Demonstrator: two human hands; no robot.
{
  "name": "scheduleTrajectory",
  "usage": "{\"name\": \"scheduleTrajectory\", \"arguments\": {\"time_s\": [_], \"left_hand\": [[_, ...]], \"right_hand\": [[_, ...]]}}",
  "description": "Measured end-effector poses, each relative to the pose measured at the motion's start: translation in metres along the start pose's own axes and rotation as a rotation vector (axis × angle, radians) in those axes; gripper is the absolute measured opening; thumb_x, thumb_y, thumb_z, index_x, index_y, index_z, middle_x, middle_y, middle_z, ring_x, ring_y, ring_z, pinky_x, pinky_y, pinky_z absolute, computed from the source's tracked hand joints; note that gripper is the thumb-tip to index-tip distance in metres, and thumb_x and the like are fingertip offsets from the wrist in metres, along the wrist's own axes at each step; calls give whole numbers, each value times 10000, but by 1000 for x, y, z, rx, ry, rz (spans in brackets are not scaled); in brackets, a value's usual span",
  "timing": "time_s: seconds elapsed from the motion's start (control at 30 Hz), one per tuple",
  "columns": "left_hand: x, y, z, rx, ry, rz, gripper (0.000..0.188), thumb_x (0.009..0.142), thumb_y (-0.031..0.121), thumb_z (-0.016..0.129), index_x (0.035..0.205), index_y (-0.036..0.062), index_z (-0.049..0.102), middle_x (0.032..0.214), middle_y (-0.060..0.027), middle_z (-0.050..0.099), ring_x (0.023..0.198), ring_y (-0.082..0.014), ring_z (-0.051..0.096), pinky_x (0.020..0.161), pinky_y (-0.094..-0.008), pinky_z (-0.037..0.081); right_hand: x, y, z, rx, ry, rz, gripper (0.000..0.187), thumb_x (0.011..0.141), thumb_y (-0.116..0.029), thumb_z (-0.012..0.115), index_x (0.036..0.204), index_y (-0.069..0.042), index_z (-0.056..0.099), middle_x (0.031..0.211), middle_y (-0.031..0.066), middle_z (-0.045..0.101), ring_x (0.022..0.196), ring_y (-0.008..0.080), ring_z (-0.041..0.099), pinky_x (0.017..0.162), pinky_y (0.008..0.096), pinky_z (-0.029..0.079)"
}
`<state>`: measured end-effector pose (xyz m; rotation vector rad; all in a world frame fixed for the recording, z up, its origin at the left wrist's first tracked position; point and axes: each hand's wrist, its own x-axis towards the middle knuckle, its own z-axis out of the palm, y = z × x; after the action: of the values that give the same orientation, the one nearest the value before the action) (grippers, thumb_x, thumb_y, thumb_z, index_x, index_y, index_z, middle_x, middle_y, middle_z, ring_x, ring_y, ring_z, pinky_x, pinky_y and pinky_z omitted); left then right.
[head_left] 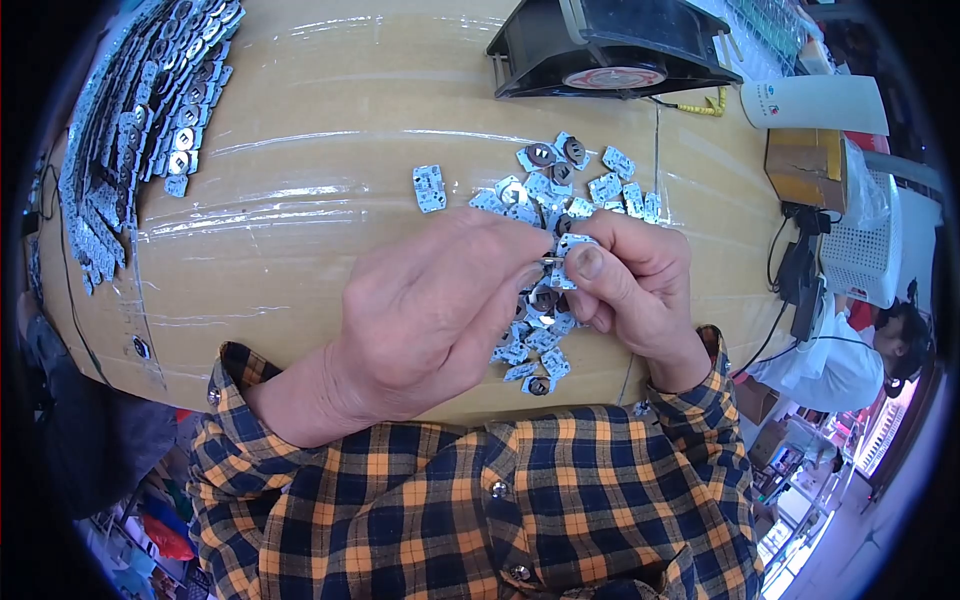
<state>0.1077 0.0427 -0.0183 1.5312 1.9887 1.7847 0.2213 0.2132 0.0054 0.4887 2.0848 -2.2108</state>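
Note:
Over the middle of the table, my right hand [645,285] is closed, pinching a small pale-blue circuit board [566,277] between thumb and fingers. My left hand [430,300] is closed too, its fingertips up against the board. A short thin metal piece [551,261] shows between the left fingertips and the board; its full shape is hidden. Beneath and around both hands lies a loose pile of similar circuit boards [605,187], several carrying round dark coil-like parts [541,155]. One board [429,188] lies apart, left of the pile.
Long strips of joined circuit boards [150,110] are stacked at the far left. A black fan [620,50] stands at the back, near a white cup [815,104], a brown box [803,168] and a white perforated basket [860,245]. A person in white [830,360] is at the right.

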Motion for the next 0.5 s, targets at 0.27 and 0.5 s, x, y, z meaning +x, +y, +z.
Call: {"name": "scheduleTrajectory", "arguments": {"time_s": [0.27,0.5], "left_hand": [[2,4,-5,-55,-29,-39,235,770,-97,668,995,-35,641,823,-126,665,662,-199,641,580,-272,487],[6,1,-14,-144,-169,-73,227,779,-92,653,999,-36,644,843,-132,664,675,-195,646,583,-268,482]], "right_hand": [[-1,0,3,-5,30,-24,268,963,-224,578,785,-24,576,584,-14,542,438,4,405,400,168,292],[-1,6,1,11,40,-60,250,942,-215,625,789,-19,595,597,-15,546,453,11,413,413,172,296]]}}
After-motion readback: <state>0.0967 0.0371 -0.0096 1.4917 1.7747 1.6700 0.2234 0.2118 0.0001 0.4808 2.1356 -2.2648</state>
